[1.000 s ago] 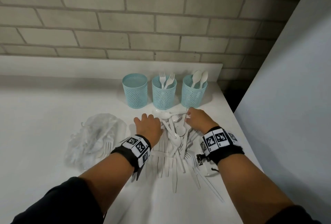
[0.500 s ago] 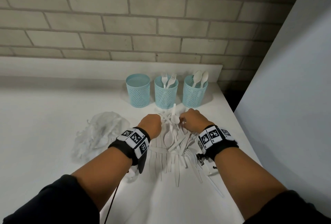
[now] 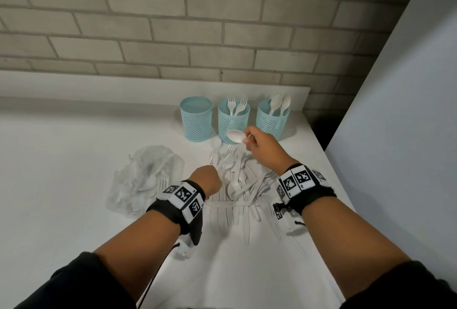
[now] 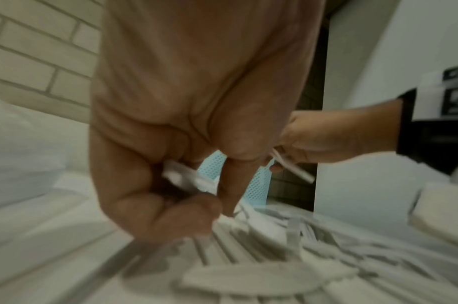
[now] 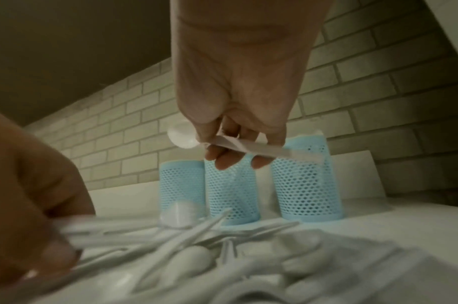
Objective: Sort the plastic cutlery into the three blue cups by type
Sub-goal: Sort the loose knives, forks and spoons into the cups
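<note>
Right hand (image 3: 262, 148) pinches spoon (image 3: 236, 136) nr middle cup (image 3: 233, 120); left hand (image 3: 206, 180) grips fork (image 3: 226, 157) over pile.

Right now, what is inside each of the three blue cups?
The middle cup holds two forks, the right cup two spoons. The left cup shows nothing above its rim; its bottom is hidden.

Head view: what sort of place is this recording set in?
Probably a plain indoor work corner, perhaps a staged setup: a white table pushed against a painted brick wall, holding three blue cups and loose plastic cutlery.
</note>
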### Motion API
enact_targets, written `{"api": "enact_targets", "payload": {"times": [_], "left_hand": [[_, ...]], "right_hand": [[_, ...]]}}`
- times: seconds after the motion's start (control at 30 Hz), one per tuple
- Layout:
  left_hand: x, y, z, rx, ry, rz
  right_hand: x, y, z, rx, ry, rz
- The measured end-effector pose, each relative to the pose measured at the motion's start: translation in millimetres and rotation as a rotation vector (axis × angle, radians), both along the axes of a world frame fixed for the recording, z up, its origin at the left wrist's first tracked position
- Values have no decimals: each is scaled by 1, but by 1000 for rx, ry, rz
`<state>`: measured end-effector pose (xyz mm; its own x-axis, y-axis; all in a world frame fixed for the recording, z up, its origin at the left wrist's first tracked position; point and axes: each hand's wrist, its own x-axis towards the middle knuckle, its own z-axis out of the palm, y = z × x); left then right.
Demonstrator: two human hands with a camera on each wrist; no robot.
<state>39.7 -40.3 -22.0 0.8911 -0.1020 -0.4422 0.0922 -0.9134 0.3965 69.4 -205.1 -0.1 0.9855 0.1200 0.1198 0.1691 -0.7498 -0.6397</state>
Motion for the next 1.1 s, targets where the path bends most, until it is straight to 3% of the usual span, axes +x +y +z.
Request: {"api": "enact_targets", "payload": {"times": [0.27, 0.47, 0.77, 0.93, 1.1], "left_hand": [[-12, -11, -3, 150, -70, -85], [-7, -16, 4, 160, -53, -36], [-6, -30, 10, 182, -30, -96], [-3, -38, 5, 166, -91, -91], [1, -35, 9, 209, -42, -7]], "right_hand": [[-21, 16, -21, -245, 323, -103], [-34, 24, -27, -241, 313, -170], [-34, 29, -30, -176, 315, -191], [-30, 28, -32, -176, 325, -171], [-26, 27, -33, -188, 353, -163]]}}
